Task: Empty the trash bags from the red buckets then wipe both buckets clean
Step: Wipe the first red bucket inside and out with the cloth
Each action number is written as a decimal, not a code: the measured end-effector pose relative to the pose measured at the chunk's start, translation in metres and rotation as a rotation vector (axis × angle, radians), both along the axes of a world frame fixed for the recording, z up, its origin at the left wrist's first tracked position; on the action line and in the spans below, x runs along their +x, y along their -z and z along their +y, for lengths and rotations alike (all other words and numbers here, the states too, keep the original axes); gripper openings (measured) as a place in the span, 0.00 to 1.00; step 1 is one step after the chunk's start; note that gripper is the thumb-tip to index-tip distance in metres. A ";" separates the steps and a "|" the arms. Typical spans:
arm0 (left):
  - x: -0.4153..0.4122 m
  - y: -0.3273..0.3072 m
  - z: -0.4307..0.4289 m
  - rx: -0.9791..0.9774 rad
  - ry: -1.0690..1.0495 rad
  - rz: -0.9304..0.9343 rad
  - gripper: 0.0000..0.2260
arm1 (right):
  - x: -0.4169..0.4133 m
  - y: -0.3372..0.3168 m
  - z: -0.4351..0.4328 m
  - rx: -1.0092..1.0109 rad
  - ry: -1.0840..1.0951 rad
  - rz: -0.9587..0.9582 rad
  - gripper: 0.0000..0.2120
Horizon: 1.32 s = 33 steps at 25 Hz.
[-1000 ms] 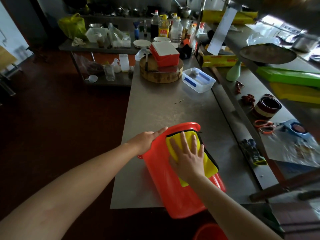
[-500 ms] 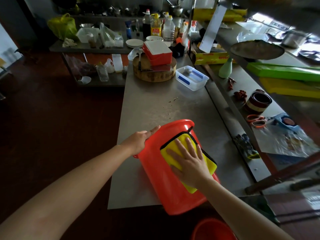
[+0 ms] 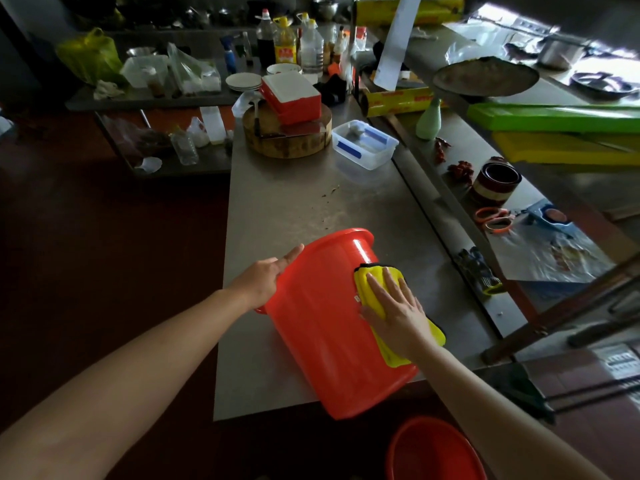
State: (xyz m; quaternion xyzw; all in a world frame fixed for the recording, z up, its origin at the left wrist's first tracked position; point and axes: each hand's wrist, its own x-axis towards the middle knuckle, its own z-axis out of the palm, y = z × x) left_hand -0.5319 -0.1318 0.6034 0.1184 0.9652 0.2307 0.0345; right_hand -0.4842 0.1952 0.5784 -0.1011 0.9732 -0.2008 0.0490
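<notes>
In the last 1 second the yellow cloth [image 3: 365,282] slid off the top of the red bucket [image 3: 322,341] round to its right flank, right hand [image 3: 398,317] riding along. That hand lies flat, fingers spread wide, pressing the cloth onto the plastic. The left hand [image 3: 261,284] grips the rim on the left, thumb on top.

The bucket lies on its side on the steel table [image 3: 311,202], mouth towards the far end, base hanging over the near edge. No trash bag anywhere I can see, so I'd guess emptying is done and we're mid-wipe on the outside.

The second bucket [image 3: 426,448] sits low at the near edge (half cut off), so I can't tell if it's wiped. The tipped one's inside is hidden too, as are the left fingers under the rim.
</notes>
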 end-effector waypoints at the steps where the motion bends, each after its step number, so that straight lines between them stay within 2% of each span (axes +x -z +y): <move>1: 0.001 0.000 0.000 0.006 0.000 -0.009 0.36 | 0.006 0.001 -0.007 0.045 -0.021 0.041 0.30; 6: 0.000 -0.004 0.003 0.018 0.005 0.001 0.37 | 0.045 0.000 -0.060 0.292 -0.227 0.256 0.31; 10: 0.004 -0.002 -0.003 0.027 0.015 -0.021 0.36 | 0.068 0.010 -0.091 0.482 -0.393 0.288 0.30; 13: 0.007 0.000 -0.007 0.042 0.035 -0.023 0.33 | 0.062 0.008 -0.081 0.419 -0.403 0.316 0.30; 16: 0.007 -0.001 -0.007 0.038 0.030 -0.023 0.34 | 0.047 0.005 -0.047 0.292 -0.288 0.305 0.30; 21: 0.005 -0.003 0.000 0.017 0.020 -0.015 0.33 | 0.028 0.009 0.008 0.036 0.019 0.068 0.30; 24: 0.003 -0.005 0.006 0.001 -0.008 -0.023 0.34 | 0.024 0.008 0.019 -0.047 0.092 -0.049 0.30; 26: 0.001 -0.006 0.008 0.003 -0.021 -0.032 0.34 | 0.034 0.010 0.010 -0.016 0.099 0.005 0.30; 28: -0.002 -0.007 0.006 -0.016 -0.021 -0.026 0.35 | 0.052 0.015 -0.008 0.053 0.053 0.138 0.31; 33: -0.010 -0.017 0.009 -0.032 0.014 -0.043 0.35 | 0.092 0.024 -0.043 0.221 -0.244 0.371 0.32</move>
